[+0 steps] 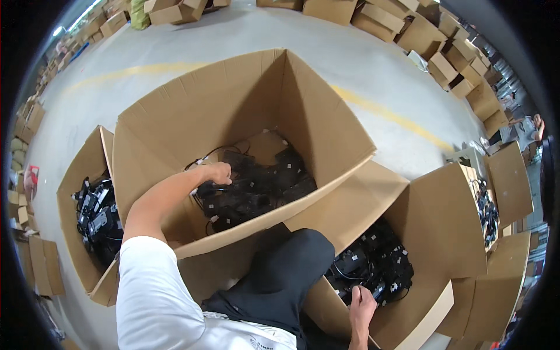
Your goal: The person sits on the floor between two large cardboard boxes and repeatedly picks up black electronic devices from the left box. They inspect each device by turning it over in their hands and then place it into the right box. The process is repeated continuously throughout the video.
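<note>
My left hand (pixel 219 173) reaches over the near wall of a large cardboard box (pixel 192 111), its fingers curled closed. Beneath it, on the box floor, lies a pile of black devices with cables (pixel 256 181), some bearing small white labels. Whatever those fingers hold is hidden. Lower right, my right hand (pixel 363 302) is closed above the near edge of a second box (pixel 437 224). More black devices with cables (pixel 376 262) fill that box's bottom, just beyond the hand. What it grips, if anything, cannot be made out.
At the left, a narrower box (pixel 76 175) holds black and silver devices (pixel 100 219). An open box with similar pieces (pixel 484 210) stands far right. A person (pixel 522 131) is near it. Stacked cartons (pixel 455 61) line the grey floor (pixel 233 29) with its yellow line.
</note>
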